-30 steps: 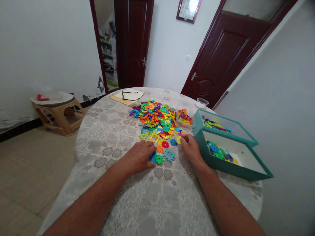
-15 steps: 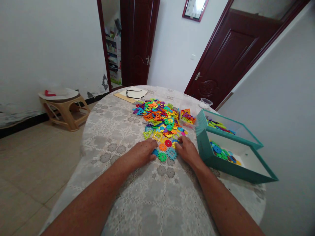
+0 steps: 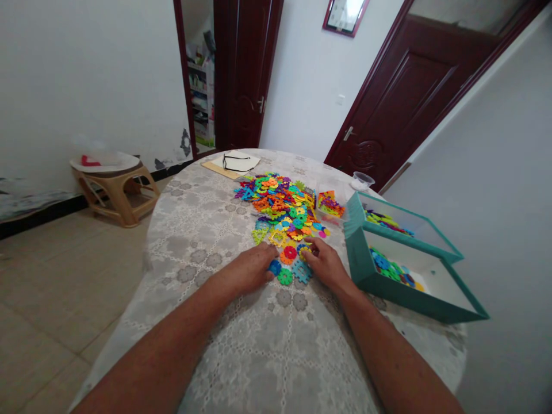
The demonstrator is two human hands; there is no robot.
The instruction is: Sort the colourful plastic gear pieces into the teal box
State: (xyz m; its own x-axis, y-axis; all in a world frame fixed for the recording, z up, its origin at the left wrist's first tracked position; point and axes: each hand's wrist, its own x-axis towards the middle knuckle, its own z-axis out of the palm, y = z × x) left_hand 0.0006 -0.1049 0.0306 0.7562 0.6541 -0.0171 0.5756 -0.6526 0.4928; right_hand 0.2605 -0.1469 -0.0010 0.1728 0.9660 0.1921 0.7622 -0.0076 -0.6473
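Observation:
My left hand rests on the table, its fingers and thumb apart around the edge of a blue notched disc. My right hand is closed at its fingertips on a yellow notched disc, beside a blue one. Between the hands, a red notched disc overlaps an orange one. Nearer me lie a green notched disc and a light-blue square lattice piece. A yellow lattice piece lies just beyond my left fingertips.
A large heap of colourful plastic pieces spreads beyond my hands. To the right stand a clear tub and a green two-part box, both with pieces inside. Glasses lie on papers at the back; a clear cup stands at the far right.
The red disc has shifted left and now overlaps the orange disc. My right fingertips have moved slightly left with the yellow disc. My left hand stays nearly still beside the blue disc.

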